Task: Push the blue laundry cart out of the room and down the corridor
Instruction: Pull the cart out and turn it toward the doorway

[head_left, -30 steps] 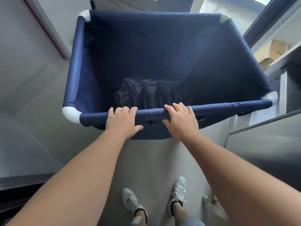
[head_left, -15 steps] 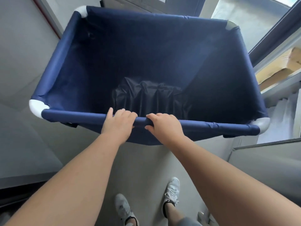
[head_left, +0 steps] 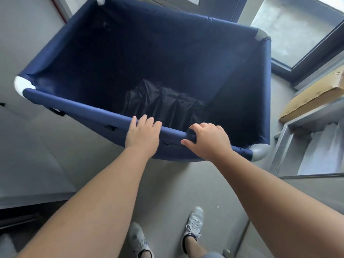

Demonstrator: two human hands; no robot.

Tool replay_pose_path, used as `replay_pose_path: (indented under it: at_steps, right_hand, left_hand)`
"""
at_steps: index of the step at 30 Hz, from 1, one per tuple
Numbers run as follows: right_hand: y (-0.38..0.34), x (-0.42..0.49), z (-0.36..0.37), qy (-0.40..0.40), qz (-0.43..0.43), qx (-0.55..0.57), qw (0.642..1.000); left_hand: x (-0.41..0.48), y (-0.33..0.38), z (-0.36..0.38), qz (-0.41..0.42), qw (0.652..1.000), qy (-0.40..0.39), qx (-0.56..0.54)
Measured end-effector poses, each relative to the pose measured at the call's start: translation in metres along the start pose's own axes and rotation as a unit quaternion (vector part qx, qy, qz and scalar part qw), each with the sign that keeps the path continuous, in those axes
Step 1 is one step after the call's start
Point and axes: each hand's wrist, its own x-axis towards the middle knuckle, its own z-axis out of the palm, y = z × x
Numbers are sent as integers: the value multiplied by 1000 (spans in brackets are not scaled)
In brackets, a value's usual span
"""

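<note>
Blue laundry cart (head_left: 186, 58) fills the middle of the head view, standing on the grey floor (head_left: 83, 146) right in front of the person, its fabric body turned at an angle so the near rail (head_left: 89, 110) runs from upper left down to lower right. At the far left a white corner cap (head_left: 22, 84) marks the near-left corner of the frame, with a pale wall panel (head_left: 22, 34) behind it. Inside the cart a crumpled black bag (head_left: 163, 103) lies on the bottom, close to the near side. The left hand (head_left: 142, 138) rests on the near rail with its fingers hooked over the top, grasping it; just beside it, a short stretch of rail apart, the right hand (head_left: 210, 142) is wrapped around the same rail, thumb underneath and fingers curled over. Below the forearms, two white sneakers (head_left: 194, 224) stand on the floor behind the cart. A grey corner cap (head_left: 259, 152) closes the near-right corner. Further right, a flat cardboard box (head_left: 312, 97) sits on a metal shelf (head_left: 305, 118), under a window (head_left: 297, 28)
</note>
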Motion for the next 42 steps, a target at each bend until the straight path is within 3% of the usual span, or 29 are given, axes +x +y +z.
replay_pose_path:
  at_steps: [10, 14, 19, 24, 30, 34, 42]
  right_hand:
    - [23, 7, -3, -2, -11, 9, 1000]
    - [32, 17, -8, 8, -19, -2, 1000]
    - [45, 27, -3, -15, -17, -29, 999]
    - [42, 34, 5, -41, -93, -6, 995]
    - [14, 60, -7, -83, -137, -18, 987]
    - [7, 80, -8, -116, -154, -11, 981]
    - [42, 134, -6, -87, -225, -29, 970]
  left_hand:
    - [13, 56, -4, 75, 996, -27, -36]
    - [17, 39, -4, 43, 998, -4, -35]
    - [25, 10, -4, 15, 999, -32, 25]
    - [38, -22, -7, -35, 996, -60, 49]
    - [65, -43, -31, -105, 982, -156, 23]
    - [75, -29, -36, -109, 971, -208, 34]
    - [89, 44, -13, -169, 974, -137, -71]
